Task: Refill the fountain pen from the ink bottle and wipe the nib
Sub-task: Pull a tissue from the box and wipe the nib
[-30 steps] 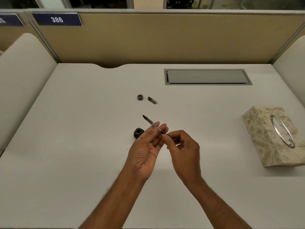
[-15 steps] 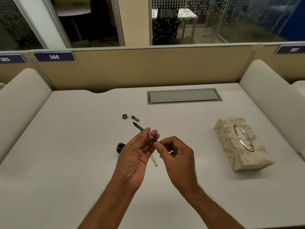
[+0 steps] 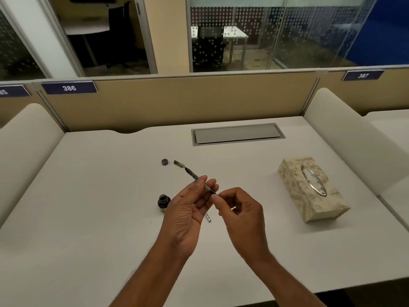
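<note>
Both hands hold the thin fountain pen (image 3: 194, 175) above the white desk (image 3: 88, 196), its dark nib pointing up and to the left. My left hand (image 3: 188, 209) pinches the middle of the pen. My right hand (image 3: 239, 209) pinches its rear end. The small open ink bottle (image 3: 163, 200) stands on the desk just left of my left hand. The bottle's cap (image 3: 164, 161) and the pen cap (image 3: 178, 163) lie farther back. A silver pen barrel (image 3: 208, 218) lies on the desk, partly hidden under my hands.
A patterned tissue box (image 3: 312, 189) with an oval opening sits at the right. A grey cable hatch (image 3: 238, 134) is set into the back of the desk. Beige partitions and white side panels enclose the desk.
The camera has tilted up, showing the room beyond the partition. Both hands keep their hold on the pen. The silver barrel on the desk has come into sight under them.
</note>
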`<state>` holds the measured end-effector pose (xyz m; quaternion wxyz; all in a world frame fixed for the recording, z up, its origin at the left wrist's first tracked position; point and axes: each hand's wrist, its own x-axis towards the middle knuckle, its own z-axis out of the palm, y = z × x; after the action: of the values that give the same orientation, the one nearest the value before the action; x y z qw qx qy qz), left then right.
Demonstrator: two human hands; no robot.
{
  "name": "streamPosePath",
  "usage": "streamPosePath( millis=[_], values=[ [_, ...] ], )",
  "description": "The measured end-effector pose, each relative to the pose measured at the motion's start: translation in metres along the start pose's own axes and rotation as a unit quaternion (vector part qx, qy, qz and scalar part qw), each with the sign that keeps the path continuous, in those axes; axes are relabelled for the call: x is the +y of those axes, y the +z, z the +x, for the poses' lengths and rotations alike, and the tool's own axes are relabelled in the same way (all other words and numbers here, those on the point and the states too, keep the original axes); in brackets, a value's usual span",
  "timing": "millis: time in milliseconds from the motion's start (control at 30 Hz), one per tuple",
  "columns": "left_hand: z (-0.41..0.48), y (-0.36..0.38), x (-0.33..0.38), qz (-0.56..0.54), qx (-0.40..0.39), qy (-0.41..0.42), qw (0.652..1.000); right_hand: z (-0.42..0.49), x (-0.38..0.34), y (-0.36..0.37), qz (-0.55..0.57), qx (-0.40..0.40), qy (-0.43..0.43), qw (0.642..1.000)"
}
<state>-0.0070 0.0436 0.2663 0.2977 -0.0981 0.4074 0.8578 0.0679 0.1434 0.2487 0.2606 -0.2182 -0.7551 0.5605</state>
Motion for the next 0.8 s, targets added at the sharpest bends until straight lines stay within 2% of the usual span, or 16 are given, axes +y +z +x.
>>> streamPosePath(
  millis=[367, 667, 800],
  values=[
    [0.001, 0.031, -0.026, -0.006, 0.023, 0.023, 0.999, 0.017, 0.018, -0.045, 0.011, -0.030, -0.008, 0.999],
    [0.007, 0.087, -0.092, 0.000, 0.063, 0.047, 0.997, 0.076, 0.077, -0.178, 0.028, -0.008, 0.028, 0.999],
    [0.010, 0.105, -0.121, 0.008, 0.079, 0.040, 0.996, 0.100, 0.120, -0.229, 0.001, 0.043, 0.049, 0.998]
  ],
)
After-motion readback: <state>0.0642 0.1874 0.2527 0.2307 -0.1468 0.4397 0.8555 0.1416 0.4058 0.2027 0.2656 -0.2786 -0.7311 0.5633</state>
